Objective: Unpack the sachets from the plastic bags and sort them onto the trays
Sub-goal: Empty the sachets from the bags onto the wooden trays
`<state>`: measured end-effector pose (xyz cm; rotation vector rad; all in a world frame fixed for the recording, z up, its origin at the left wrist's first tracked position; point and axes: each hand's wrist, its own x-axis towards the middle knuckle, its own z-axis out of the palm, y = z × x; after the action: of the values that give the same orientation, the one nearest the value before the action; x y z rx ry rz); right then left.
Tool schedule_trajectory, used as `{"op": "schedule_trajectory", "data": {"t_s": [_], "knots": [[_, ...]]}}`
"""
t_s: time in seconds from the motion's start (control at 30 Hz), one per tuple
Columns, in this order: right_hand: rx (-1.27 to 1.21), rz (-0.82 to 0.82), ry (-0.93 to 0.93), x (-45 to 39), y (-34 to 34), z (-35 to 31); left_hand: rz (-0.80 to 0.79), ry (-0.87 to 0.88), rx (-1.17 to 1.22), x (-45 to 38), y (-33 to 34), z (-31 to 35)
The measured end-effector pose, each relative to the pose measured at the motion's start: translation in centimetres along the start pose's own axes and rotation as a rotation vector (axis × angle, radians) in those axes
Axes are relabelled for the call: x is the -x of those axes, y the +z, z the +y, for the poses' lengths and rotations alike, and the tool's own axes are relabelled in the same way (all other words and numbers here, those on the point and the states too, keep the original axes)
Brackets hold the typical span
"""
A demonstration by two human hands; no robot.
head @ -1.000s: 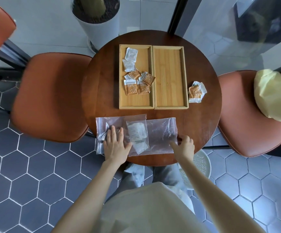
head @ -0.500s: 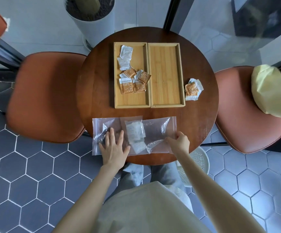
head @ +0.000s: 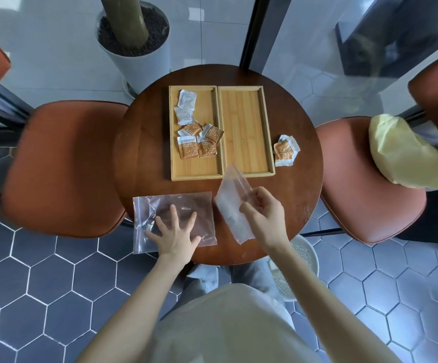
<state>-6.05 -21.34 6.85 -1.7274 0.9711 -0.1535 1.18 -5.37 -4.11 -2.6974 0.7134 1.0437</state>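
Observation:
Two bamboo trays lie side by side on the round table. The left tray (head: 176,163) holds white sachets (head: 185,100) at the far end and several orange sachets (head: 188,149) in the middle. The right tray (head: 244,127) is bare. My right hand (head: 265,213) grips a clear plastic bag (head: 232,197) lifted off the table, tilted, with white sachets inside. My left hand (head: 174,231) lies flat with fingers spread on a second, flat plastic bag (head: 181,205) at the near table edge.
A small heap of orange and white sachets (head: 286,150) lies on the round wooden table (head: 144,153) right of the trays. Orange chairs stand left (head: 63,166) and right (head: 364,184); a yellow bundle (head: 401,150) rests on the right one. A white planter (head: 134,43) stands behind.
My right hand has pulled the upper bag with white sachets off the lower bag and lifted it to the right. My left hand stays pressed on the lower bag.

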Motion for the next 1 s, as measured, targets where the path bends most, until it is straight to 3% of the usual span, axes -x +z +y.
{"op": "schedule_trajectory", "data": {"t_s": [0.2, 0.37, 0.5, 0.57, 0.73, 0.8, 1.0], "knots": [[0.009, 0.005, -0.134, 1.6, -0.4, -1.8, 0.078, 0.049, -0.075, -0.1, -0.4, 0.4], [0.005, 0.104, -0.017, 1.7, -0.6, 0.2, 0.139, 0.154, -0.023, 0.4, -0.5, 1.0], [0.051, 0.065, 0.053, 2.1, -0.9, 1.5, 0.031, 0.163, 0.058, 0.7, -0.8, 1.4], [0.018, 0.05, 0.047, 2.2, -1.2, 1.4, 0.019, 0.136, 0.188, 1.1, -1.8, 1.8], [0.013, -0.046, 0.008, 2.3, -1.6, 0.8, 0.256, 0.213, 0.753, 3.2, -5.5, 3.4], [-0.019, -0.054, -0.001, 2.2, -1.4, 0.7, 0.282, 0.229, 0.974, 4.4, -6.9, 4.0], [-0.09, -0.113, -0.016, 2.5, -0.9, -0.2, 0.301, 0.255, 1.21, 6.3, -8.3, 4.9]]}}
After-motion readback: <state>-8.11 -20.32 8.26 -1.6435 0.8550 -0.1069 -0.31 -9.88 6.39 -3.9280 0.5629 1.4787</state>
